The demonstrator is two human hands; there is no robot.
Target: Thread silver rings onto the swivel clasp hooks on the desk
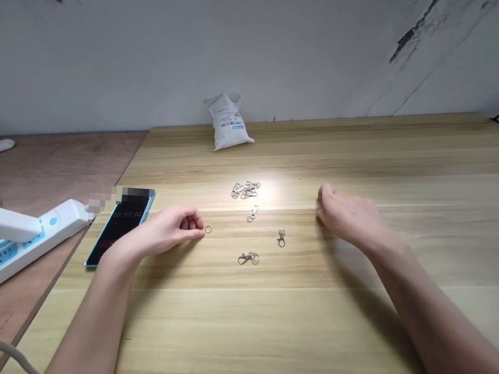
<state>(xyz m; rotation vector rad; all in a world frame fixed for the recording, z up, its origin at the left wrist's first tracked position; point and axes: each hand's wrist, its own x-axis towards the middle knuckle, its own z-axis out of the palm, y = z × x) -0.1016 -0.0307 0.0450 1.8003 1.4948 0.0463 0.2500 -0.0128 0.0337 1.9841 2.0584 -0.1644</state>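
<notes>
Take the heap of clasps [246, 190] as the landmark. The small loose ring [208, 229] lies flat, to the left of the heap and closer to the person. It is round, so it has no long axis to line up with. The left hand [202, 230] is clearly the nearer one: the ring sits just off its fingertips, on their right. Its thumb and forefinger come close together while the other fingers curl in; whether the tips touch or grip the ring's edge, I cannot tell.

The right hand [320, 204] is well to the right of the heap, back upward, fingers half curled with a small gap between thumb and forefinger. Its palm is hidden, so I cannot tell whether it has hold of anything.

Three single clasps lie on the person's side of the heap: a slanted clasp [252, 213] just in front of it, an upright-lying clasp [281, 238] off to the right, and a sideways clasp [248, 258] closest to the person. A phone [121, 226] is left of the heap, and a white bag [230, 123] stands beyond it on the worktop [281, 337].
</notes>
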